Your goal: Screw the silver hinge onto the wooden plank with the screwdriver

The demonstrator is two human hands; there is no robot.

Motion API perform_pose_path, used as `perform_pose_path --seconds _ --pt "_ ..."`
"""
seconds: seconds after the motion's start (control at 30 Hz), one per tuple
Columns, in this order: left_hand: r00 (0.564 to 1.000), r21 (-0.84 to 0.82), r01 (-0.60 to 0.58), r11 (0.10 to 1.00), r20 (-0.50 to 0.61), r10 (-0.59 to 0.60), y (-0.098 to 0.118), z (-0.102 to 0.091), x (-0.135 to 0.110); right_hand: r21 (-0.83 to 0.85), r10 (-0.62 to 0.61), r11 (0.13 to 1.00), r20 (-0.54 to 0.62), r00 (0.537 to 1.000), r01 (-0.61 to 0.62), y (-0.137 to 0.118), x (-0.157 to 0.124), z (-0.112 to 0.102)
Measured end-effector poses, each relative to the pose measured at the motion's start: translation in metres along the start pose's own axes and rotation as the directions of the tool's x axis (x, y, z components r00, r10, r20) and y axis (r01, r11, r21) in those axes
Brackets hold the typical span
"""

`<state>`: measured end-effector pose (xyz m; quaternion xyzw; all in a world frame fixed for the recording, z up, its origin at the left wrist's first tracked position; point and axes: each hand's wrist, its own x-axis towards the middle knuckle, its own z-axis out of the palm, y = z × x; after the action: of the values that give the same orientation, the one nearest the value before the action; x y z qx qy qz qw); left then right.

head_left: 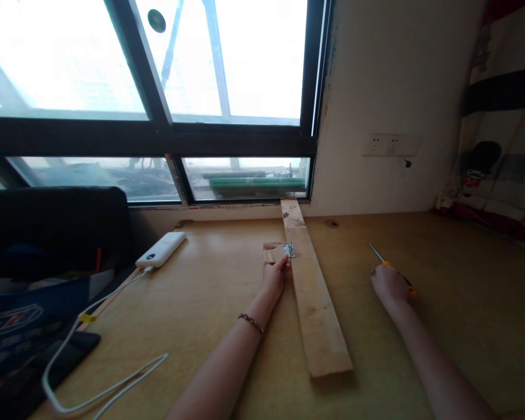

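Observation:
A long wooden board lies lengthwise on the wooden tabletop, its far end by the window. A small wooden block sits against the board's left edge. A metal hinge lies where block and board meet. My left hand is closed on the block, its fingertips close to the hinge. To the right of the board, my right hand is wrapped round a screwdriver with a yellow and black handle. The screwdriver's shaft points away and to the left, apart from the board.
A white power bank with a white cable lies on the left. Beyond it are a black chair back and a blue bag. A wall socket and a curtain are at the right.

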<state>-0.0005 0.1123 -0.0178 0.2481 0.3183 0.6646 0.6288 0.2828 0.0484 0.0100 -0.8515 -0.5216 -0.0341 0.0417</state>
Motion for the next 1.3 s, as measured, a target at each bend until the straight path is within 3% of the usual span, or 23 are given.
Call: perform_pose_path --seconds 0.1,0.2,0.23,0.3,0.37,0.4,0.47,0.53,0.57,0.67,0.73,0.87,1.3 --pt "1.0 -0.002 0.003 1.0 -0.007 -0.003 -0.001 0.0 0.0 0.035 -0.017 0.999 -0.085 0.996 0.02 0.001 -0.001 0.002" --pt "1.0 -0.005 0.006 1.0 -0.023 -0.007 -0.002 -0.001 0.001 0.27 -0.087 0.947 -0.303 0.949 0.174 -0.01 -0.004 -0.001" --pt "1.0 -0.004 0.008 1.0 -0.028 -0.008 -0.002 -0.001 0.002 0.407 -0.107 0.875 -0.363 0.926 0.261 -0.02 -0.006 -0.005" --pt "0.999 0.002 0.009 1.0 -0.038 -0.009 -0.003 -0.002 0.003 0.694 -0.143 0.604 -0.39 0.91 0.392 -0.048 -0.008 -0.014" --pt "0.999 0.007 0.005 1.0 -0.041 -0.005 -0.003 -0.002 0.003 0.882 -0.234 0.289 -0.313 0.92 0.373 -0.087 -0.008 -0.025" --pt "0.999 0.009 0.001 1.0 -0.042 0.0 -0.003 -0.002 0.003 0.918 -0.287 0.177 -0.296 0.911 0.354 -0.107 -0.007 -0.03" --pt "0.999 0.01 -0.008 1.0 -0.039 0.009 -0.003 -0.001 0.003 0.946 -0.339 0.069 -0.277 0.899 0.317 -0.147 -0.003 -0.033" --pt "0.999 0.007 -0.007 1.0 -0.035 0.007 -0.001 0.0 0.002 0.952 -0.37 0.075 -0.249 0.895 0.296 -0.177 0.003 -0.03" --pt "0.999 0.005 -0.004 1.0 -0.037 0.004 -0.001 0.0 0.002 0.951 -0.354 0.118 -0.229 0.907 0.287 -0.188 0.006 -0.026" --pt "0.999 0.003 0.017 1.0 -0.043 -0.016 0.0 0.001 0.001 0.902 -0.277 0.341 -0.172 0.945 0.265 -0.205 0.01 -0.013" --pt "0.999 0.006 0.011 1.0 -0.041 -0.01 0.0 0.0 0.002 0.851 -0.271 0.428 -0.198 0.942 0.303 -0.206 0.01 -0.008" --pt "0.999 0.02 -0.003 1.0 -0.048 0.004 -0.002 0.0 0.004 0.779 -0.31 0.47 -0.295 0.904 0.415 -0.203 0.008 -0.008" --pt "0.998 -0.044 0.024 0.999 -0.051 -0.026 -0.001 0.0 0.004 0.598 -0.435 0.614 -0.288 0.853 0.515 -0.201 -0.006 -0.018"
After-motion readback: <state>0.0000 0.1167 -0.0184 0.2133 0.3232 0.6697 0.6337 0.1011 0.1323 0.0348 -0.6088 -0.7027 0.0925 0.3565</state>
